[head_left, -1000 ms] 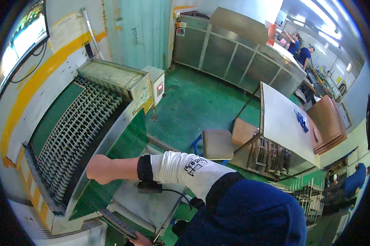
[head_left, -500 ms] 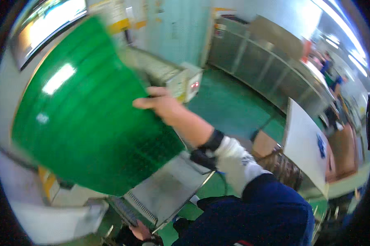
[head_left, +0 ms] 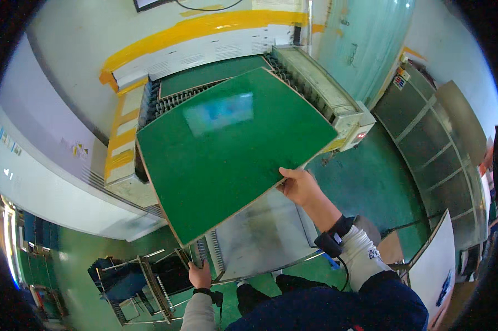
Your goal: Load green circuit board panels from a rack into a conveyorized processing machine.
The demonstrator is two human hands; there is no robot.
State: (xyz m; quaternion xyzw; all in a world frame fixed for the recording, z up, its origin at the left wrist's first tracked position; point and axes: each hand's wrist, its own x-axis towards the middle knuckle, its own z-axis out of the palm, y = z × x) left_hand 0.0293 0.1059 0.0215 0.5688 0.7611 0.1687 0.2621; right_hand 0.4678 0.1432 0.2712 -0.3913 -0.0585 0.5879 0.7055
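A large glossy green panel (head_left: 232, 138), perhaps a bare circuit board, is held flat and turned at an angle. My right hand (head_left: 301, 187) is closed on its near right edge, thumb on top and fingers underneath. The panel's far part lies over a conveyor machine (head_left: 326, 88) with rows of dark rollers (head_left: 188, 99). Below the panel's near left corner, my left hand (head_left: 199, 274) is closed around a slotted rack bar (head_left: 200, 252); its fingertips are partly hidden. Between my hands is a pale flat tray or shelf (head_left: 260, 237) with a toothed strip along its left side.
A second green panel (head_left: 205, 76) lies at the back of the rollers. Left stands a white cabinet (head_left: 56, 165), with a metal rack cart (head_left: 152, 287) on the floor below it. Grey metal panelling (head_left: 436, 149) runs along the right, and a white board (head_left: 434, 270) stands near my right elbow.
The green panel has gone from raised and tilted on the left to lower and flatter over the rollers. My right hand moved with it. The view has turned left.
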